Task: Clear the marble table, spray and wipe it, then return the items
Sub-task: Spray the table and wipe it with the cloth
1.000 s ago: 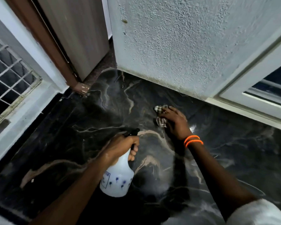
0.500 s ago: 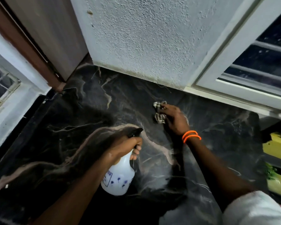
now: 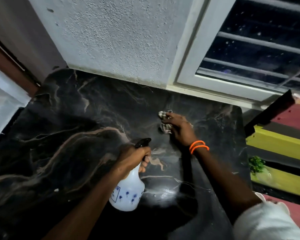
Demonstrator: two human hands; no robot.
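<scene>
Head view: the right hand (image 3: 177,129) presses a crumpled cloth (image 3: 165,121) flat on the black marble table (image 3: 68,144), far side, near the white wall (image 3: 119,40). The fingers are curled over the cloth, holding it down. The left hand (image 3: 134,157) is wrapped tight around the neck of a white spray bottle (image 3: 126,193) and holds it up above the table, closer to the person. The bottle's long side tilts, and its dark nozzle (image 3: 143,142) points away, toward the cloth hand. So the cloth lies just ahead and a bit right of the nozzle. No other things sit on the table top that can be seen. I think the wiping hand is the nearer one to the unwiped back strip by the window (image 3: 249,54), so the next rub likely goes there.
</scene>
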